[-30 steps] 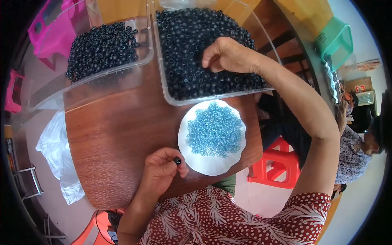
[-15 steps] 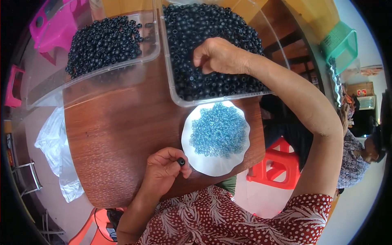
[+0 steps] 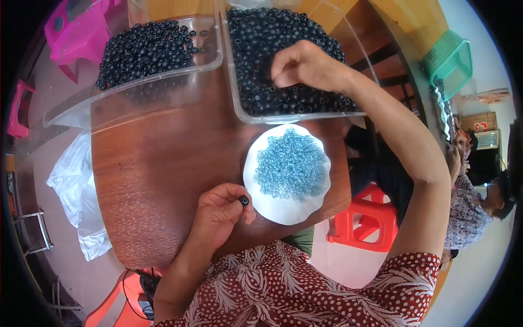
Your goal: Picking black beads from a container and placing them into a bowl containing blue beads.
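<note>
Pinched between the thumb and fingers of my left hand point(image 3: 219, 215) is a small black ring-shaped piece point(image 3: 244, 200), its hole facing up. The hand hovers over the near table edge, just left of a white scalloped plate point(image 3: 289, 212). On that plate lies a heap of tiny clear-blue rings point(image 3: 291, 163). My right hand point(image 3: 308, 66) reaches into the clear plastic tub point(image 3: 297, 118) beyond the plate, over many black ring-shaped pieces point(image 3: 261, 43). Its fingers are curled together, and whatever they hold is hidden.
A second clear tub point(image 3: 163, 76) with black pieces stands left of the first on the brown table point(image 3: 158, 163). A red stool point(image 3: 365, 223) is at the right, a pink stool point(image 3: 81, 38) at far left. Another person point(image 3: 468, 212) is at the right edge.
The whole view has shifted, so the tubs and plate sit higher in the picture. My right hand stays over the black pieces, slightly moved; my left keeps its pinch on the black piece.
</note>
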Tool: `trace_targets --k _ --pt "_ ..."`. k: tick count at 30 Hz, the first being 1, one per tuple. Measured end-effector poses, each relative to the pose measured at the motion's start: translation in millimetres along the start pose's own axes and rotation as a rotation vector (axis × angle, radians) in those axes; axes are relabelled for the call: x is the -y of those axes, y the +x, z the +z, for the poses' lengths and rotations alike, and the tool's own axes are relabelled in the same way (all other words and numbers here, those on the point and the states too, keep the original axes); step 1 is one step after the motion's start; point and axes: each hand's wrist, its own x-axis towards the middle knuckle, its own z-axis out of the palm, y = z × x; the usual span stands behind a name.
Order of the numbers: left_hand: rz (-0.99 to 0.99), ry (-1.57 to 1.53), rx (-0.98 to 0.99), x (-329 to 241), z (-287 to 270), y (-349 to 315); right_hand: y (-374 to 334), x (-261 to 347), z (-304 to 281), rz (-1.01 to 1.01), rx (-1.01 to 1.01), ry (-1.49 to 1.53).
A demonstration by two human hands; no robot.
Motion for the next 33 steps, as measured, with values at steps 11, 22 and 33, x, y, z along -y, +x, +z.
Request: trace_targets --k 11,22,33 --pt "0.092 0.098 0.008 4.1 -0.5 -10.7 -124.3 91.3 53.7 -0.007 -0.386 0.420" --pt "0.054 -0.087 0.056 13.4 53.7 -23.5 -177.7 84.6 151.6 -0.167 -0.453 0.433" --pt "0.058 -0.035 0.099 37.0 59.0 -35.6 -199.0 80.3 170.8 -0.116 -0.516 0.547"
